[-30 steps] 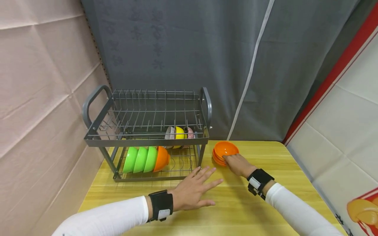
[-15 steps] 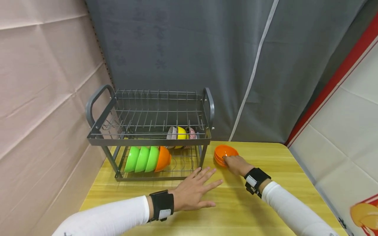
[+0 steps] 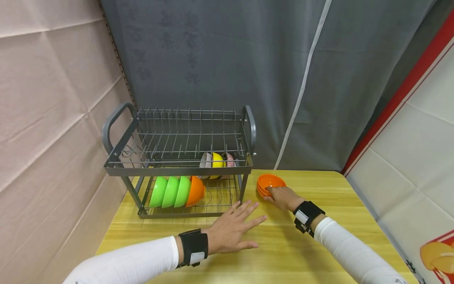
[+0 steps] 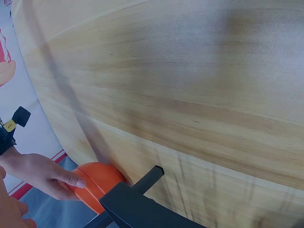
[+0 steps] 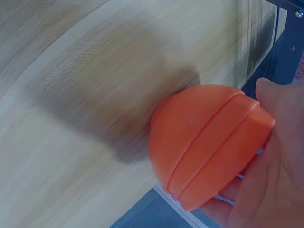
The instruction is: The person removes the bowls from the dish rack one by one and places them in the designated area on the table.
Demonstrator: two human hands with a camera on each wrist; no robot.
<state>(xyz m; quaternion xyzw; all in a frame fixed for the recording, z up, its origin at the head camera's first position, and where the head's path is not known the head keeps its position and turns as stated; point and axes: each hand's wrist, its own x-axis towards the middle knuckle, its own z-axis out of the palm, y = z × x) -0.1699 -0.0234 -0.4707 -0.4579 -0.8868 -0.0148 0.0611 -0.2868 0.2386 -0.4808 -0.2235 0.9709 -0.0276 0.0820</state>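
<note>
A nested stack of orange bowls (image 3: 271,183) sits on the yellow wooden table (image 3: 319,185), just right of the grey dish rack (image 3: 177,165). My right hand (image 3: 280,196) grips the stack's near rim, thumb on top and fingers beneath. The right wrist view shows the orange bowls (image 5: 204,142) close up against the right hand's fingers (image 5: 280,152). My left hand (image 3: 235,223) lies flat on the table with its fingers spread, in front of the rack's right leg. In the left wrist view the right hand (image 4: 40,173) touches the orange bowls (image 4: 99,180).
The rack's lower tier holds green bowls (image 3: 170,192) and an orange bowl (image 3: 196,190) on edge, with a yellow bowl (image 3: 217,159) and patterned bowls behind. Its top tier is bare wire. A grey curtain (image 3: 248,79) hangs behind, and a pink wall (image 3: 53,118) stands left.
Hardly anything differs. The right hand has kept its hold on the orange bowls, the left hand has stayed flat, and only the head view has shifted slightly.
</note>
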